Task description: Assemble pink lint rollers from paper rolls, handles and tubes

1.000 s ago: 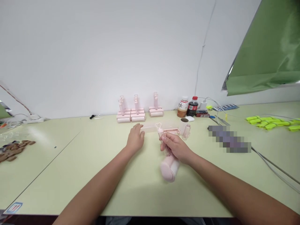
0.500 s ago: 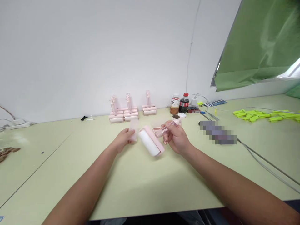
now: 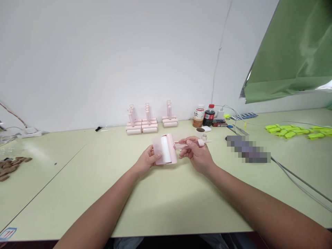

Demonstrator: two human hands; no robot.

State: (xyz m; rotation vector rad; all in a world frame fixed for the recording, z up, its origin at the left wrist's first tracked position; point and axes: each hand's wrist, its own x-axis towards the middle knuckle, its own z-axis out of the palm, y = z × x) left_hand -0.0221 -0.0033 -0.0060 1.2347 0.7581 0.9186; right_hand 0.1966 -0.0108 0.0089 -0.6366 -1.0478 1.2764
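In my right hand (image 3: 198, 154) is the clear pinkish handle of a lint roller (image 3: 171, 148), its pink head and white roll pointing left. My left hand (image 3: 147, 159) pinches a translucent plastic cover (image 3: 157, 152), which lies against the open side of the white roll. Whether the cover is fitted on or only touching, I cannot tell. Both hands are closed and held above the table. Behind them, along the wall, stand several more pink lint rollers (image 3: 149, 127) with their handles upright.
On the pale green table (image 3: 77, 183) a white-capped bottle (image 3: 198, 116) and a cola bottle (image 3: 209, 116) stand at the back. Neon yellow pieces (image 3: 287, 130) lie at the right, near a cable (image 3: 298, 180) and a pixelated object (image 3: 247, 148). Brown pieces (image 3: 11, 167) lie far left.
The lint roller's head has turned more upright and come together with the cover in my left hand. Before, the two were apart. The view has shifted slightly.
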